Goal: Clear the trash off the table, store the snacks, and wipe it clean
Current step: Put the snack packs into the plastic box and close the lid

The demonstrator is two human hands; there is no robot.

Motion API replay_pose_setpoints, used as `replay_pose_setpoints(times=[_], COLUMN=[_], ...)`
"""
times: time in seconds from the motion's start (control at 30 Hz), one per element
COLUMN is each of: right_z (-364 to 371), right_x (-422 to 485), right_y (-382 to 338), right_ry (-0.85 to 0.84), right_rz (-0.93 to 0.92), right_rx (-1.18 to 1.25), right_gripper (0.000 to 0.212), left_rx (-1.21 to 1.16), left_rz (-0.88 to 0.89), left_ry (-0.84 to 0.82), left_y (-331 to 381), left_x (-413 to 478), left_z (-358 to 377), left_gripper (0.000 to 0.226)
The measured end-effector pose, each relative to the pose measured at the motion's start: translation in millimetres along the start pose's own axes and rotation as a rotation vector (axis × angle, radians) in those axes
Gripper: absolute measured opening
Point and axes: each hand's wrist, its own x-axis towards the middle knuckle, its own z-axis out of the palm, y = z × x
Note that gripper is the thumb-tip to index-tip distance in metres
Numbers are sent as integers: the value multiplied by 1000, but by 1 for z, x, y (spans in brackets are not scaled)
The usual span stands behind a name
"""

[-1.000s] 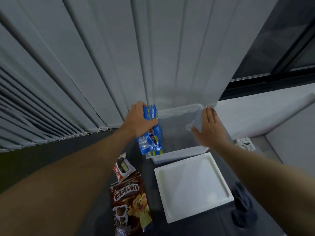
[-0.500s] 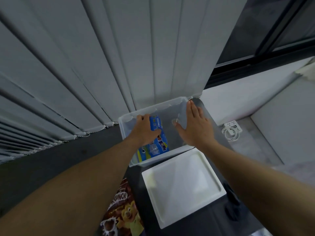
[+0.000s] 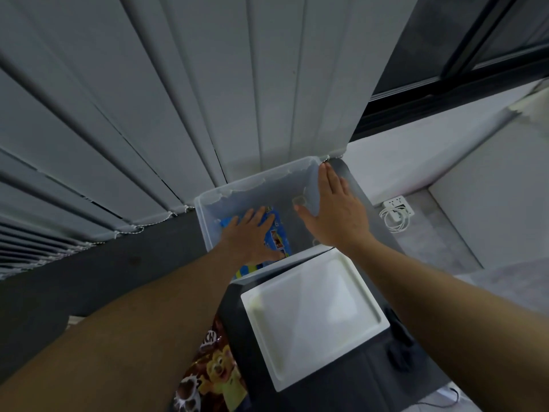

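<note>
Left hand (image 3: pixel 249 237): fingers spread, pressing blue pack (image 3: pixel 279 237) flat inside bin (image 3: pixel 276 191) to seat it. Right hand (image 3: pixel 337 217): flat, straight fingers on bin's 3 o'clock wall, bracing. Cereal bag (image 3: pixel 217 373) at bin's 7 o'clock, unstored.

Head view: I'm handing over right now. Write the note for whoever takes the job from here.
Left hand: open, flat on the blue snack pack inside the clear bin.
Right hand: open, flat against the bin's right wall.
Done: blue pack is in the bin.
Left: cereal bag lies on the table; store it, fit the white lid lying beside it, then wipe with the dark cloth by the lid.
</note>
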Motion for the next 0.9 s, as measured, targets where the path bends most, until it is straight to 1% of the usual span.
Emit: replay_pose_setpoints(times=[0.13,0.27,0.43,0.5,0.63,0.83,0.9], right_z=[-2,-5,-4,-5,-15,-28,-30], right_x=[-2,-3,-5,-4,-2,-5,-10], right_y=[-1,-2,-1,-1,-5,-41,-55], right_ry=[-1,2,-33,-63,-98,-69,-60], right_rz=[-2,9,27,37,39,-62,-100], right_rx=[11,10,4,-12,-10,-6,0], right_gripper=[97,97,99,100,98,87,85], left_rx=[20,51,-28,-60,-45,-137,-140], left_rz=[-45,-44,-42,-21,26,-116,-166], left_ry=[-5,-7,18,76,264,393,416], left_y=[-2,0,-6,-8,-8,-28,-38], left_x=[0,0,-11,-18,-36,-71,-86], left_z=[5,3,-4,-13,-37,-46,-46], left_gripper=[101,102,103,98,84,70,69])
